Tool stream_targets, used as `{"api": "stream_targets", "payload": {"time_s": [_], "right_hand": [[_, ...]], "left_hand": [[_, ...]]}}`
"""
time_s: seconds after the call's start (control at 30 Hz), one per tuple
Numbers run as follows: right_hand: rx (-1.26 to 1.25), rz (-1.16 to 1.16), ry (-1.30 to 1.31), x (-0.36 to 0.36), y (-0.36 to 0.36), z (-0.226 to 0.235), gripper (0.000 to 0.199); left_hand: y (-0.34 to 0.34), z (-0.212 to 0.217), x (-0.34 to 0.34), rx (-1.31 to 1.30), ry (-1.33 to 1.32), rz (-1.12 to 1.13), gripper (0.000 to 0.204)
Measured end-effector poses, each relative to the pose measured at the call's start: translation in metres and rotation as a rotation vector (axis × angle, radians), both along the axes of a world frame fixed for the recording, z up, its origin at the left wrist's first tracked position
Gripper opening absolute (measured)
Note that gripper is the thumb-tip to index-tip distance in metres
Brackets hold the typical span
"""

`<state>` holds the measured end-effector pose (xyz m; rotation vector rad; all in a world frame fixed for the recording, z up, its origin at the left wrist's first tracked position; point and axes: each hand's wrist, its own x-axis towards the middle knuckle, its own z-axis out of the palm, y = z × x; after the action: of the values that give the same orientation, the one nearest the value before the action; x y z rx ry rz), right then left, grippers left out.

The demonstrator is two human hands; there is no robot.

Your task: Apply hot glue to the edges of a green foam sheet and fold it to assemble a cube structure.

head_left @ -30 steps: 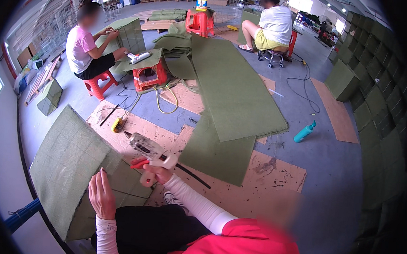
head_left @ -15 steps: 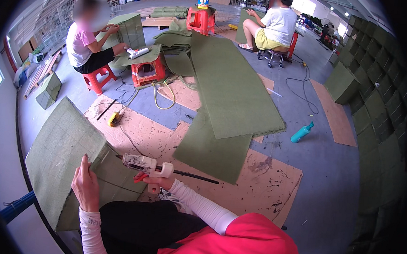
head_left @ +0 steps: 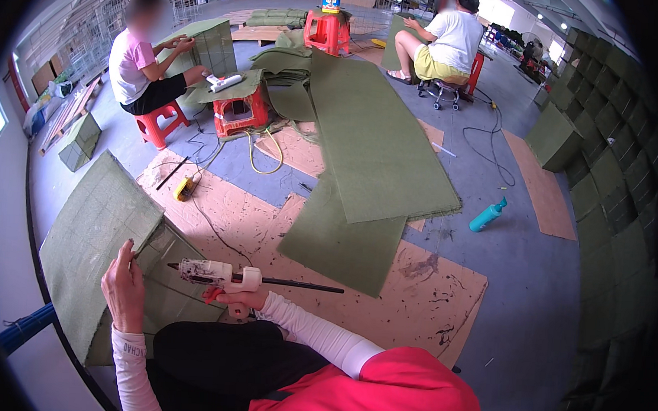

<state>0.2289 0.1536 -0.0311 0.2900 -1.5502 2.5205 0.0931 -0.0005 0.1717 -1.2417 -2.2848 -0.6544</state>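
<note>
In our right hand (head_left: 246,299) we have a white glue gun (head_left: 217,272), the fingers wrapped around its grip by the red trigger. Its nozzle points left, over the green box (head_left: 182,302) in front of our legs, and a black glue stick (head_left: 302,284) juts from its back end. A bowed green sheet (head_left: 98,216) covers the box's left part. Our left hand (head_left: 125,295) is raised at the edge of that sheet, its fingers mostly straight and close together; we cannot tell whether they have hold of the edge.

Beyond us, smeared cardboard (head_left: 436,285) lies on the floor (head_left: 533,291), long green panels (head_left: 380,145) overlap it, and a teal bottle (head_left: 488,215) is to their right. Farther off, one co-worker (head_left: 131,76) sits on a red stool (head_left: 162,126), another (head_left: 453,44) on a wheeled seat (head_left: 443,91).
</note>
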Motion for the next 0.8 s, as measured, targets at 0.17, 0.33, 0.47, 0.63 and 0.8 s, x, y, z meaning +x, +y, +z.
{"api": "stream_targets", "payload": {"time_s": [0.17, 0.33, 0.47, 0.63, 0.8], "right_hand": [[0.072, -0.083, 0.031, 0.009, -0.007, 0.066, 0.048], [0.1, -0.089, 0.023, -0.009, 0.003, 0.031, 0.032], [-0.062, -0.017, -0.064, -0.017, -0.012, 0.049, 0.027], [-0.099, 0.011, -0.079, -0.036, -0.029, 0.05, 0.029], [-0.038, -0.058, -0.043, -0.041, -0.039, 0.063, 0.026]], "left_hand": [[-0.013, 0.009, -0.003, -0.046, -0.13, 0.049, 0.033], [0.005, 0.028, -0.006, -0.043, -0.265, -0.02, 0.031], [-0.003, 0.024, -0.019, -0.091, -0.33, 0.005, 0.031], [-0.006, 0.041, -0.018, -0.178, -0.374, 0.017, 0.032], [-0.005, 0.042, -0.028, -0.207, -0.415, -0.068, 0.034]]}}
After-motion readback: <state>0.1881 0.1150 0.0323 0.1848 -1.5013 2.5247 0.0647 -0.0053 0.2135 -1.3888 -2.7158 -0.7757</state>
